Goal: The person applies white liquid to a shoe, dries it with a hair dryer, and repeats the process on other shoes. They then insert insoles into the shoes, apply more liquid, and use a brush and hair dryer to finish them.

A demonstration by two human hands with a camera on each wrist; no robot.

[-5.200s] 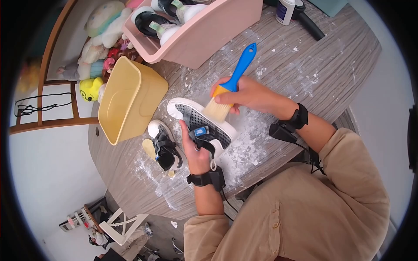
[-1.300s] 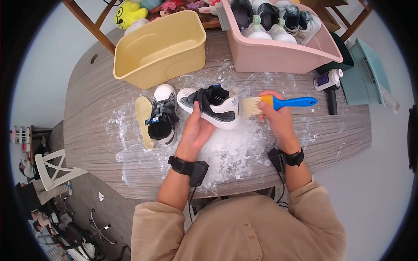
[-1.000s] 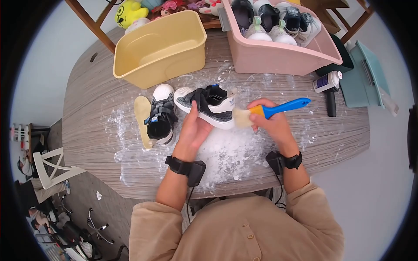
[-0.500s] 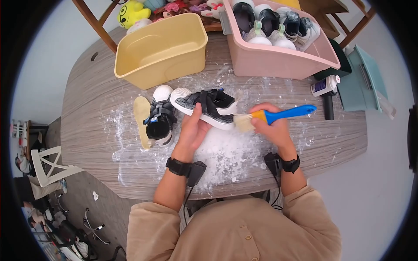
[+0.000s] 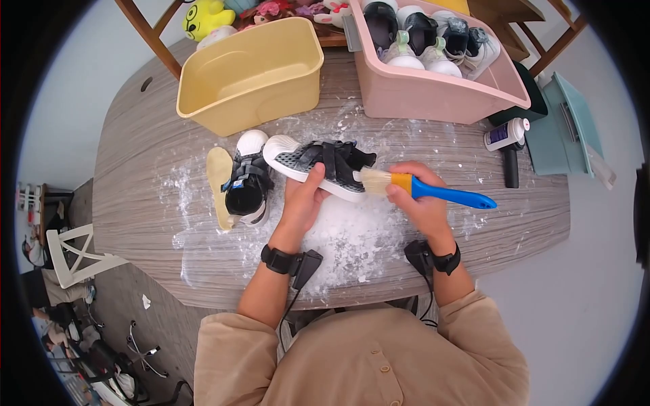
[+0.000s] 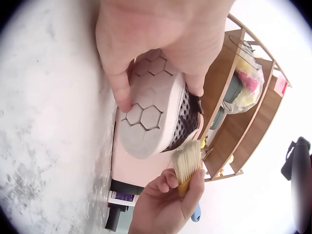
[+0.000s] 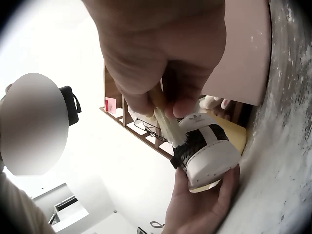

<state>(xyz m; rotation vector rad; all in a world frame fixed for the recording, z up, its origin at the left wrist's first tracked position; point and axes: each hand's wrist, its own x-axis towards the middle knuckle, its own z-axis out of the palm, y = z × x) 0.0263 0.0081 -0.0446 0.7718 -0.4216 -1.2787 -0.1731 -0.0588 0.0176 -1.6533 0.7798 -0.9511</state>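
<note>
My left hand (image 5: pixel 302 203) grips a black-and-white shoe (image 5: pixel 291 157) from below, thumb on its side; the toe points left. In the left wrist view its white sole (image 6: pixel 146 112) with hexagon grooves shows between the fingers. My right hand (image 5: pixel 424 203) pinches a brush (image 5: pixel 452 196) with a blue handle near its yellow collar. The pale bristles (image 5: pixel 374 181) touch the shoe's heel end, as the right wrist view also shows at the bristles (image 7: pixel 170 130). A second shoe (image 5: pixel 248 177) stands left of the held one, beside a yellowish insole (image 5: pixel 219 183).
White powder (image 5: pixel 352 237) is spread over the wooden table (image 5: pixel 135 203). A yellow bin (image 5: pixel 254 105) and a pink bin (image 5: pixel 433 101) holding several shoes stand at the back. A white bottle (image 5: pixel 504 134), a black-handled object (image 5: pixel 510 169) and a teal container (image 5: pixel 552 135) are at the right.
The shoe has moved slightly left and rolled so that its heel opening shows less. The brush has swung level, its handle end now lower, and its bristles stay at the heel.
</note>
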